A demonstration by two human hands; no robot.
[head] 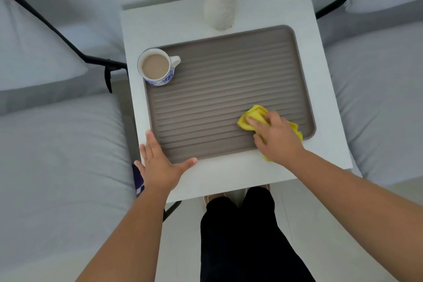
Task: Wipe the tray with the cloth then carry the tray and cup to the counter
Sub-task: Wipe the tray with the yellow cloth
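A brown ribbed tray (224, 80) lies on a small white table (229, 176). A blue-and-white cup (158, 70) full of milky drink stands on the tray's far left corner, handle pointing right. My right hand (278, 137) presses a crumpled yellow cloth (253, 115) onto the tray's near right corner; part of the cloth is hidden under the hand. My left hand (159, 163) lies flat with spread fingers on the tray's near left corner and the table, holding nothing.
A white vase (220, 9) with white flowers stands on the table just behind the tray. Grey cushioned seats with black metal frames (68, 36) flank the table on both sides. My legs in black trousers (242, 236) are below the table's front edge.
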